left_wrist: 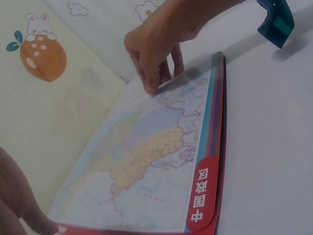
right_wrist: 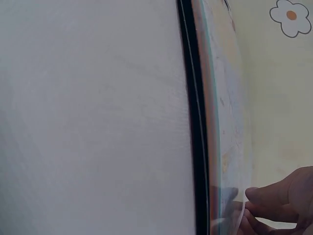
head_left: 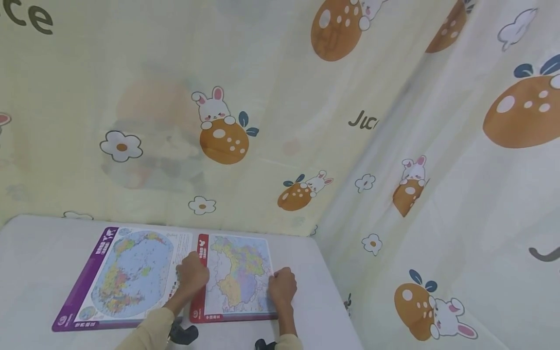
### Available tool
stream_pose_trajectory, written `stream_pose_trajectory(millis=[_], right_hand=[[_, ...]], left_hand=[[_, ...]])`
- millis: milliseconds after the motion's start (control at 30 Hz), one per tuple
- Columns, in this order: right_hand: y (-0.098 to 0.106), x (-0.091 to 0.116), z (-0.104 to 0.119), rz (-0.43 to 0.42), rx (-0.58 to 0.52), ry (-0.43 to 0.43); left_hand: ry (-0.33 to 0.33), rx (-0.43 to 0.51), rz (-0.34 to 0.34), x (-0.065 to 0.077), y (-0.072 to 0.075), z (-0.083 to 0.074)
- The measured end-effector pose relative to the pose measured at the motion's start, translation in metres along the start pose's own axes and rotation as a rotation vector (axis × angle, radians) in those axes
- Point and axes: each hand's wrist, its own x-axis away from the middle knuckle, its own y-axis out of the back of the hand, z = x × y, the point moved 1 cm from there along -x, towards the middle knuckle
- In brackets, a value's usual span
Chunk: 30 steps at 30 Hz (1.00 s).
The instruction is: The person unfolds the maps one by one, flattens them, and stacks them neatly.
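A map board with a red left border (head_left: 238,277), printed with a colourful map of China, lies on the white table. My left hand (head_left: 193,273) grips its left edge with curled fingers; in the left wrist view the thumb (left_wrist: 41,223) meets the red border. On the opposite side my right hand (head_left: 283,286) pinches the right edge. Seen from the right wrist, thumb and fingertips (right_wrist: 252,196) close on a thin, glossy edge of the map sheet, which bows slightly there. Beneath it runs a dark lower layer (right_wrist: 199,147).
A world map board with a purple border (head_left: 76,287) lies flat to the left, partly behind my left forearm. Dark wrist devices (head_left: 183,334) sit by the wrists. A patterned curtain (head_left: 262,97) stands behind the white table (head_left: 30,262) and along its right side.
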Motion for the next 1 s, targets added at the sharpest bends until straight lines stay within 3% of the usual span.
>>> stream_pose_trajectory(millis=[333,667,1000], right_hand=[[-0.001,0.0,0.0,-0.082,-0.008,-0.012],[-0.001,-0.001,-0.007,-0.099,-0.038,-0.061],[0.002,-0.005,-0.007,-0.108,-0.096,-0.086]], left_hand=[[-0.049,-0.024,-0.079,-0.003,0.0,0.005],[-0.037,0.114,-0.011,-0.007,0.006,0.012],[-0.025,0.131,0.027,-0.007,0.013,0.014]])
